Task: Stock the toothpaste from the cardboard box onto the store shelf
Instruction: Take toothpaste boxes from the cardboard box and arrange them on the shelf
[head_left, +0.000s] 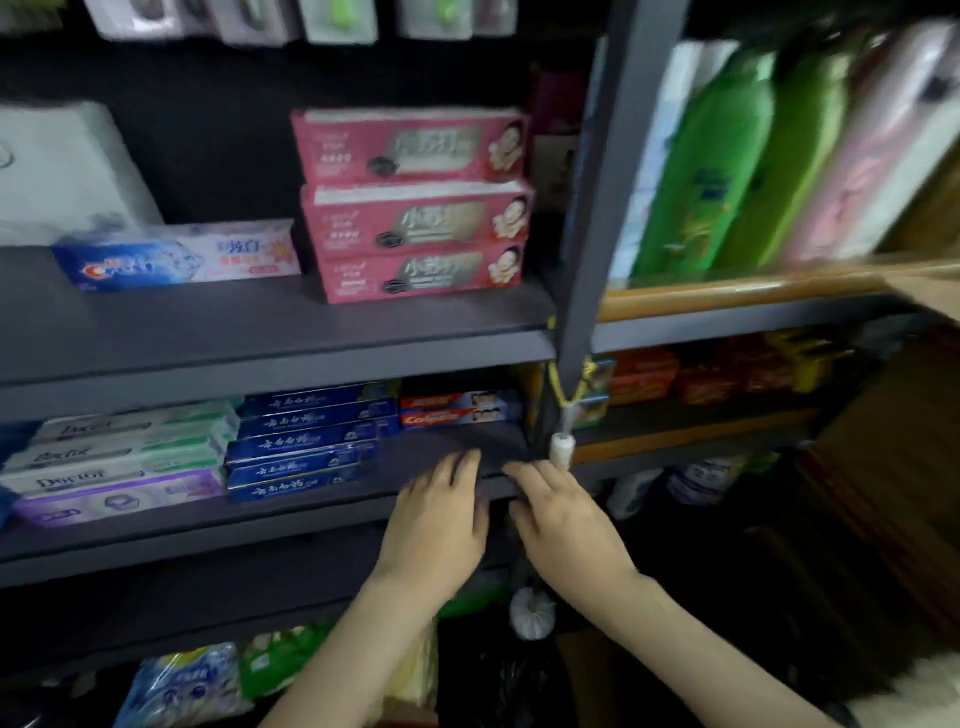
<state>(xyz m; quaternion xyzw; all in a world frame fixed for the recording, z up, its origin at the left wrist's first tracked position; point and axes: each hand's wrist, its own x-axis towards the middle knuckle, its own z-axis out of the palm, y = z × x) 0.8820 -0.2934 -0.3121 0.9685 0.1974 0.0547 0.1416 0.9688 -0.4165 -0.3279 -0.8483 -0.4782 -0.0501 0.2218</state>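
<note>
Where hands (434, 525) (566, 525) touch, bare shelf edge (311, 514)

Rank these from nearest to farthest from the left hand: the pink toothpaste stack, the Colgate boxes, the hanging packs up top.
1. Colgate boxes, just beyond the left hand, same level.
2. Pink toothpaste stack, one level up.
3. Hanging packs, at the very top.
</note>
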